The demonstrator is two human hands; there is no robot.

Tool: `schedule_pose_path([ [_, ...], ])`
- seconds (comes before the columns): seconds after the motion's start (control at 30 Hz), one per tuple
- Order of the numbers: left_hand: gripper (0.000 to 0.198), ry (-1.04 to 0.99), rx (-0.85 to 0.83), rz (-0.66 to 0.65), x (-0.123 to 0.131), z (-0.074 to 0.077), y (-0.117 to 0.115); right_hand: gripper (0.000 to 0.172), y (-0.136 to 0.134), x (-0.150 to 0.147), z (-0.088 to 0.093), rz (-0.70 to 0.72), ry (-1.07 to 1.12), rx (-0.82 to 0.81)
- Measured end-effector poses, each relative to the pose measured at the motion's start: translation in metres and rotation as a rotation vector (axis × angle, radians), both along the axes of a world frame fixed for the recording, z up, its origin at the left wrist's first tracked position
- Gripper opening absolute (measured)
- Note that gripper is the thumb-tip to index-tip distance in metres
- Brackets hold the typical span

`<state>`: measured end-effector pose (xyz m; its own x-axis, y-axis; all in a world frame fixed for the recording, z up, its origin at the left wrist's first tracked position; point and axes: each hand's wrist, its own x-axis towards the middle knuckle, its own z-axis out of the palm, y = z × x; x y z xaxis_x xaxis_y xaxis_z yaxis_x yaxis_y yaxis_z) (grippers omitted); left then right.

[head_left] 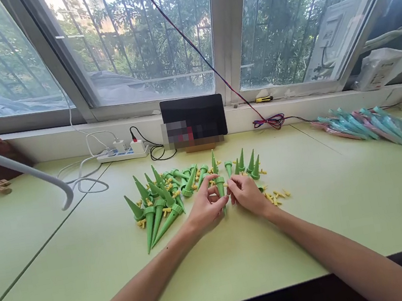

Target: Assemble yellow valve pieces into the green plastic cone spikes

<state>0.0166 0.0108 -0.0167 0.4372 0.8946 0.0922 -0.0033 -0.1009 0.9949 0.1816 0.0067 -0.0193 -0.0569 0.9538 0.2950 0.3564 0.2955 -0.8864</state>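
Note:
My left hand point(207, 203) grips a green plant watering spike point(221, 188) between thumb and fingers, its point down over the table. Close against it, my right hand point(245, 193) has its fingers pinched at a small yellow valve fitting point(225, 184) on the spike's side; the fingers hide most of this fitting. To the left lies a cluster of green spikes point(158, 216), some standing on their caps and some lying flat, with yellow fittings among them. More upright green spikes point(252, 162) stand beyond my right hand. Loose yellow fittings point(278, 196) lie just right of that hand.
A dark screen point(195, 115) stands at the back, partly blurred out. Left of it sits a power strip point(120, 153) with cables. Bagged blue and pink items point(366, 125) lie at the right. A white curved arm point(13, 161) reaches in from the left.

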Motion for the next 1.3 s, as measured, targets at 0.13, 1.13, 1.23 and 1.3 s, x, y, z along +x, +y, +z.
schedule_pose_path([
  [0.13,0.050,0.032,0.024,0.018,0.000,-0.001,-0.004,0.034,-0.005,-0.003,-0.002,0.030,-0.022,-0.005],
  [1.13,0.037,0.063,-0.090,0.027,0.003,-0.004,-0.015,0.040,-0.020,-0.002,0.006,0.054,-0.122,-0.002],
  [1.23,0.037,0.070,-0.092,0.035,0.003,-0.005,-0.014,0.041,-0.019,-0.001,0.005,0.071,-0.126,0.006],
  [1.3,0.036,0.075,-0.088,0.042,0.003,-0.006,-0.013,0.043,-0.017,-0.001,0.003,0.074,-0.127,0.016],
])
